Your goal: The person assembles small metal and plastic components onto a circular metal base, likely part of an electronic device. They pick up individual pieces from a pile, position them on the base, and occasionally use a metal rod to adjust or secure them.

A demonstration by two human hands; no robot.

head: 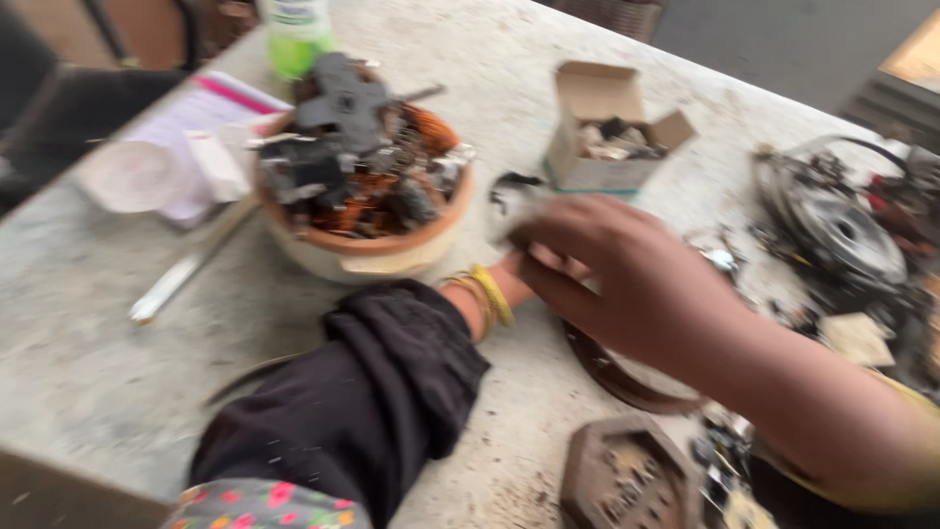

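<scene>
right hand [627,284]: fingers curled over left hand [534,257] | grip unclear, blurred | one bowl [377,257] | one open carton [612,127] upright

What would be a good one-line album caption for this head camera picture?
Two hands, right hand over left hand, meet beside a bowl of metal scrap parts on a dusty worktable.

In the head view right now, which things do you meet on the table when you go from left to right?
White round lid → bowl of small metal parts → open cardboard box → round metal motor part.
</scene>
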